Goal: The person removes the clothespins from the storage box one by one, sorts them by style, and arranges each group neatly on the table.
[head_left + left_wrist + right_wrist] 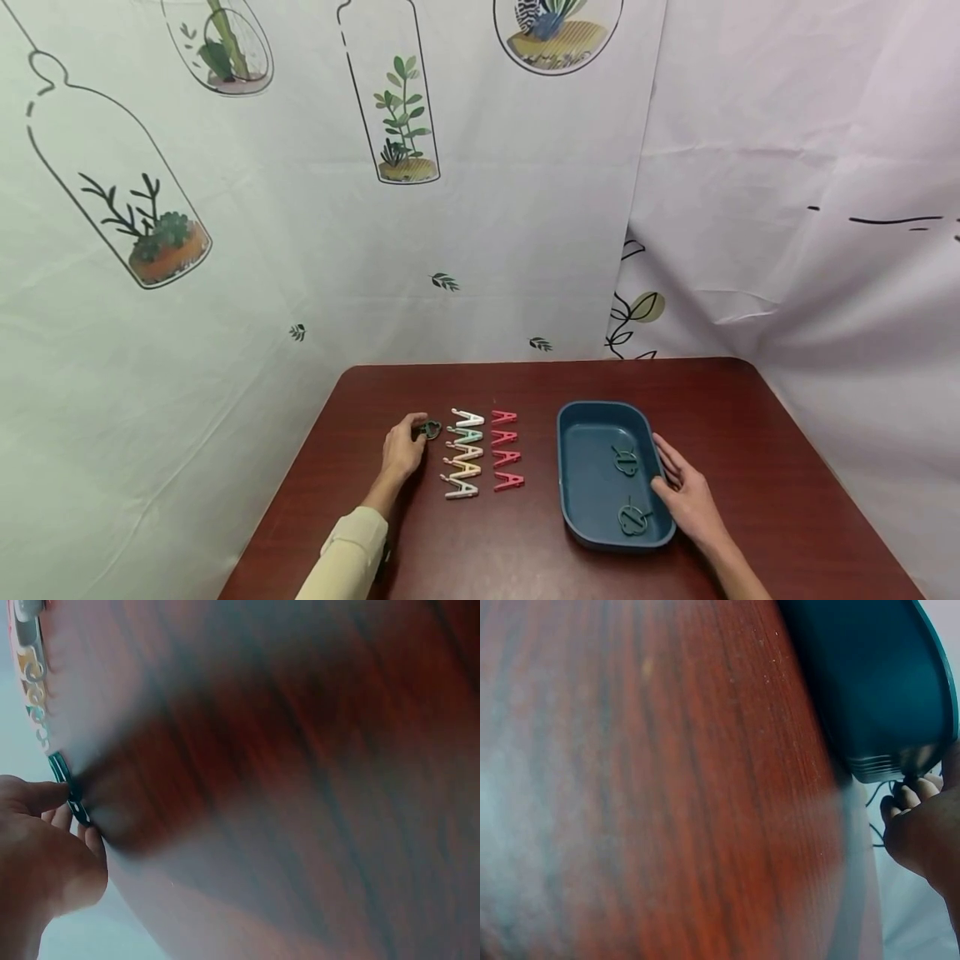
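My left hand pinches a small dark green ring-shaped clip at the table's left side. In the left wrist view, the thumb and fingers close on that clip at its edge. My right hand grips the right rim of a blue rectangular tray, thumb over the rim and fingers along the outer wall. Two similar dark green clips lie inside the tray, an upper clip and a lower clip. In the right wrist view, the fingers curl by the tray's side wall.
Between the hands, a column of white, green, cream and yellow clothespins lies beside a column of several red clothespins. All rest on a dark red-brown wooden table. A printed cloth hangs behind the table's back edge.
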The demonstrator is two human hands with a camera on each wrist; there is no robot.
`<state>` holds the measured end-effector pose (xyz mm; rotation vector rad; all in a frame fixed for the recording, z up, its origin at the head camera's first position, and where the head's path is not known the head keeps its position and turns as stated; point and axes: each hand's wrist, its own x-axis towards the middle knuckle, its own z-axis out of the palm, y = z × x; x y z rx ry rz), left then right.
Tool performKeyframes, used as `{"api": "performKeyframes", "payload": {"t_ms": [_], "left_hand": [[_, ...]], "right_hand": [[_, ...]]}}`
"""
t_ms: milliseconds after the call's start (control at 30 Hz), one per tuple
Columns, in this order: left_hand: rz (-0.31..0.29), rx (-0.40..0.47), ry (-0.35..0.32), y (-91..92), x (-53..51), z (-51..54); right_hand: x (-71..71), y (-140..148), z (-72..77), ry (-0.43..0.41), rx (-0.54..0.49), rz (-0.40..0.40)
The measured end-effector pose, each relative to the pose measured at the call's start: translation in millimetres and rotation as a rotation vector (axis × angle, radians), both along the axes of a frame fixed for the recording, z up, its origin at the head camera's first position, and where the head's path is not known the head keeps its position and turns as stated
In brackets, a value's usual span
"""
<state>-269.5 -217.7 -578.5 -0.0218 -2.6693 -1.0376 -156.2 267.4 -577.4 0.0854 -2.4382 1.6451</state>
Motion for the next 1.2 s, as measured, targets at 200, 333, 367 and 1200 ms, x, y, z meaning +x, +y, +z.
{"api": "performKeyframes", "payload": {"t_ms": [200,333,367,1200], "left_hand": [[-0.068,-0.02,0.002,-4.1,-2.3,2.5],[-0.091,-0.021,-0.004,-6.1,-4.6,3.0],[-0.093,-0.021,-0.007,-6.7,-5.1,3.0],[-0.062,0.566,0.094,4.6,-15.6,22.2]], "right_hand": [[-0.3,-1,-0.5,0.015,-0.002,0.003],[-0.3,-1,-0.2,0.03,-0.013,0.009],[-0.3,-2,-0.2,0.035,-0.013,0.01],[0.8,0,-0.2,0.01,-0.017,0.013]]}}
